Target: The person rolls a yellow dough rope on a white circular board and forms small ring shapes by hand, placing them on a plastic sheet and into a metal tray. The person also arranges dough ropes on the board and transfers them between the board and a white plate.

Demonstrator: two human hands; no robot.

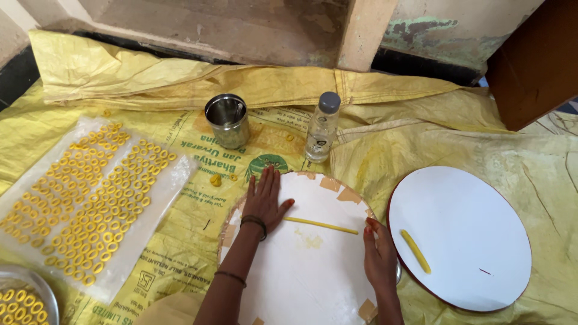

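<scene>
My left hand (265,201) lies flat, fingers spread, on a round white board (307,271), touching the left end of a long thin yellow dough rope (319,225). Resting edge-on at the board's right side, my right hand (379,253) has its fingertips at the rope's right end. Neither hand grips anything. A thicker, shorter yellow dough roll (415,251) lies on a second round white board (463,235) to the right.
A clear plastic sheet (162,198) on the left carries several rows of small yellow dough rings (90,192). A steel bowl (36,289) of rings sits at bottom left. A steel cup (227,120) and plastic bottle (323,127) stand behind, on yellow sacking (180,241).
</scene>
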